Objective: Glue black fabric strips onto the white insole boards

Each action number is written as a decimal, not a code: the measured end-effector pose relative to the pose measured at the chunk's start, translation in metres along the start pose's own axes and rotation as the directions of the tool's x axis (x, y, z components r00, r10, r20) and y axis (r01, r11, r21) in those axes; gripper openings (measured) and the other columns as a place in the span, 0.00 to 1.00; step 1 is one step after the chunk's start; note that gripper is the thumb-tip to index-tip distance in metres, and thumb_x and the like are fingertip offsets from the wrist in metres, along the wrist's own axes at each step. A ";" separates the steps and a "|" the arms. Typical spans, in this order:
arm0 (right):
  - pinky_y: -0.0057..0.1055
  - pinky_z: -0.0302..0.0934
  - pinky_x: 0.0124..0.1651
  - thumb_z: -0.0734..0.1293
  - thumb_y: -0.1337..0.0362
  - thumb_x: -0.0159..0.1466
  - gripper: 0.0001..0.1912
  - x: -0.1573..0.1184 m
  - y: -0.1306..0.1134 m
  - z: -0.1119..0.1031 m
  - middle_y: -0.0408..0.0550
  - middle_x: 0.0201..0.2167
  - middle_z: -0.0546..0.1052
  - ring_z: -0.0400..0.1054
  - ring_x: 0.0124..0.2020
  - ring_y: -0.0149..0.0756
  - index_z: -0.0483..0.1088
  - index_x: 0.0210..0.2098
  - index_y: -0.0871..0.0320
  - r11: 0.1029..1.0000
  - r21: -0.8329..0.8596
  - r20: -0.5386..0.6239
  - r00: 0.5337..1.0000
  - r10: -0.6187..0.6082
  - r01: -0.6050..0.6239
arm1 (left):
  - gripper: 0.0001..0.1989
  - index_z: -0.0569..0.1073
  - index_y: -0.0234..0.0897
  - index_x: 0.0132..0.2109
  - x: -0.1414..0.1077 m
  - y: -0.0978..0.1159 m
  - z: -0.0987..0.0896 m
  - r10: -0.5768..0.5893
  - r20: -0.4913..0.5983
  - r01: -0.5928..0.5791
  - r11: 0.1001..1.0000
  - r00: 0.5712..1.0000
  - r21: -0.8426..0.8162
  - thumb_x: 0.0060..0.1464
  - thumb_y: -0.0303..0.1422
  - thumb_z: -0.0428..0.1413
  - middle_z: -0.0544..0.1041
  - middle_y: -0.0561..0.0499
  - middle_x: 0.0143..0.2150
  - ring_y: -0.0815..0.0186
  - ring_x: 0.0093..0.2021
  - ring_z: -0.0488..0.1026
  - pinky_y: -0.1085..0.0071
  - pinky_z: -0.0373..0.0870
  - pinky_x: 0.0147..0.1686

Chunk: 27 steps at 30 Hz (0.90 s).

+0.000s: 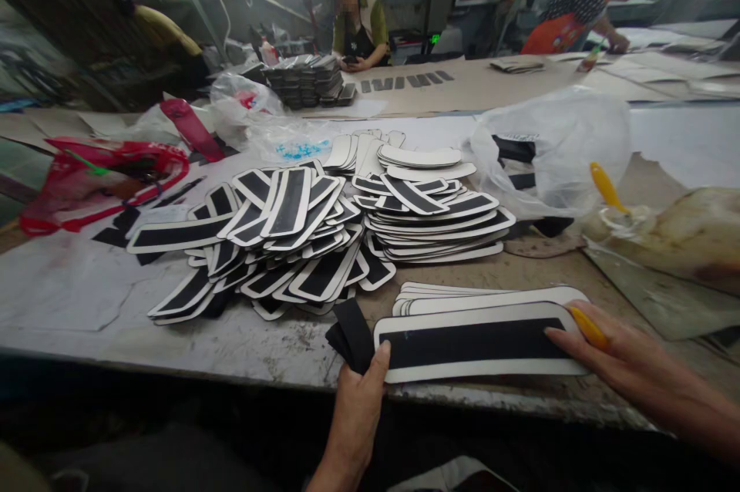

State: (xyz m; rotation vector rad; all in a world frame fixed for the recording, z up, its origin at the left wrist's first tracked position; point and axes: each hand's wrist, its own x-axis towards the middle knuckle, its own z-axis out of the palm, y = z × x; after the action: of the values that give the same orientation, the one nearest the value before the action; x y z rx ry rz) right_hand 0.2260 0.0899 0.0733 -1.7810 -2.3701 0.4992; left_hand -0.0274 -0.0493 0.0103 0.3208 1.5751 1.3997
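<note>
A long white panel with a black strip on it [474,344] lies between my hands at the table's front edge. My left hand [361,399] pinches its left end with the thumb on top, and folded black strips [352,334] stick out beside that thumb. At the panel's right end, my right hand [607,345] presses a thumb on the black strip; a yellow handle [590,328] shows in the same hand. Just behind lie several plain white panels [451,290]. A big loose heap of black-and-white panels [289,203] stands farther back, with a neater stack [439,234] on its right.
A clear plastic bag [555,145] with black pieces is at the right, near a second yellow handle [607,187] and a wrapped bundle [699,234]. A red bag [104,183] lies left on the worktable [75,284]. Other people are at a table behind.
</note>
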 end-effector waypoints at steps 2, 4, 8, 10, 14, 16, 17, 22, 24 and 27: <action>0.39 0.68 0.39 0.55 0.42 0.49 0.22 0.001 0.000 0.000 0.57 0.31 0.79 0.74 0.35 0.50 0.64 0.29 0.52 0.996 0.078 0.114 0.993 0.038 -0.047 | 0.26 0.69 0.34 0.55 0.001 -0.001 -0.001 0.012 0.002 -0.012 1.000 1.000 0.018 0.51 0.42 0.58 0.77 0.45 0.49 0.58 0.54 0.70 0.65 0.63 0.56; 0.42 0.67 0.43 0.55 0.43 0.49 0.23 0.002 0.003 0.002 0.60 0.34 0.78 0.73 0.38 0.53 0.64 0.31 0.54 0.991 0.116 0.139 0.989 0.057 -0.073 | 0.27 0.69 0.35 0.56 0.002 -0.004 -0.002 0.025 0.000 -0.025 0.998 1.000 0.053 0.51 0.43 0.58 0.77 0.45 0.50 0.58 0.55 0.69 0.65 0.61 0.57; 0.41 0.67 0.41 0.55 0.44 0.52 0.19 0.000 0.012 0.008 0.60 0.34 0.78 0.73 0.40 0.54 0.63 0.29 0.52 0.993 0.119 0.093 0.996 0.012 -0.023 | 0.27 0.68 0.36 0.57 0.005 -0.012 -0.005 0.063 -0.001 -0.063 0.992 0.998 0.110 0.52 0.43 0.57 0.76 0.46 0.51 0.59 0.56 0.68 0.65 0.59 0.58; 0.40 0.67 0.40 0.55 0.45 0.53 0.19 -0.001 0.015 0.011 0.60 0.33 0.78 0.73 0.39 0.54 0.64 0.29 0.53 0.992 0.122 0.091 0.996 -0.002 -0.009 | 0.27 0.68 0.37 0.57 0.006 -0.014 -0.006 0.073 -0.006 -0.071 0.990 0.997 0.126 0.52 0.44 0.57 0.76 0.45 0.51 0.59 0.56 0.68 0.65 0.59 0.58; 0.39 0.67 0.38 0.56 0.47 0.54 0.18 -0.004 0.019 0.014 0.59 0.33 0.78 0.73 0.37 0.52 0.64 0.32 0.53 0.992 0.123 0.078 0.997 -0.009 0.000 | 0.27 0.68 0.36 0.56 0.007 -0.015 -0.006 0.064 0.001 -0.064 0.989 0.998 0.130 0.52 0.45 0.56 0.75 0.45 0.52 0.60 0.56 0.68 0.66 0.59 0.58; 0.38 0.67 0.36 0.56 0.48 0.55 0.17 -0.005 0.022 0.017 0.58 0.31 0.78 0.74 0.35 0.51 0.64 0.31 0.53 0.993 0.118 0.072 0.997 -0.025 0.017 | 0.27 0.68 0.37 0.56 0.007 -0.014 -0.006 0.066 0.005 -0.066 0.989 0.998 0.135 0.52 0.44 0.56 0.75 0.45 0.53 0.60 0.56 0.68 0.66 0.58 0.59; 0.37 0.67 0.36 0.56 0.48 0.56 0.16 -0.005 0.023 0.018 0.57 0.31 0.78 0.73 0.34 0.50 0.64 0.31 0.53 0.993 0.116 0.065 0.997 -0.039 0.031 | 0.27 0.68 0.37 0.56 0.007 -0.013 -0.006 0.065 0.003 -0.065 0.988 0.998 0.138 0.52 0.45 0.56 0.75 0.45 0.53 0.60 0.56 0.68 0.66 0.58 0.59; 0.37 0.66 0.40 0.57 0.50 0.57 0.16 -0.006 0.028 0.024 0.59 0.36 0.78 0.73 0.38 0.50 0.65 0.34 0.54 0.993 0.099 0.011 0.998 -0.062 0.060 | 0.27 0.68 0.39 0.56 0.007 -0.011 -0.003 0.056 -0.035 -0.051 0.988 0.998 0.144 0.51 0.46 0.56 0.74 0.45 0.55 0.58 0.53 0.70 0.63 0.59 0.58; 0.38 0.66 0.41 0.57 0.49 0.57 0.18 -0.007 0.029 0.024 0.60 0.38 0.78 0.73 0.40 0.51 0.65 0.35 0.55 0.992 0.113 0.022 0.998 -0.051 0.049 | 0.27 0.68 0.39 0.57 0.005 -0.010 -0.002 0.043 -0.050 -0.035 0.988 0.998 0.150 0.52 0.46 0.55 0.73 0.44 0.56 0.57 0.53 0.70 0.62 0.60 0.57; 0.38 0.65 0.41 0.57 0.48 0.57 0.19 -0.006 0.029 0.022 0.60 0.37 0.77 0.72 0.39 0.51 0.66 0.35 0.56 0.988 0.147 0.032 0.998 -0.052 0.046 | 0.26 0.67 0.40 0.57 0.003 -0.006 0.000 0.008 -0.060 0.000 0.992 0.998 0.128 0.53 0.45 0.54 0.71 0.44 0.57 0.56 0.54 0.68 0.63 0.66 0.52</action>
State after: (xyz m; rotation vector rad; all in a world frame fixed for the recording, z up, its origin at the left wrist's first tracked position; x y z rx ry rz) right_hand 0.2472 0.0874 0.0433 -1.6606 -2.3274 0.6840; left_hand -0.0262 -0.0490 0.0040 0.3614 1.7189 1.3251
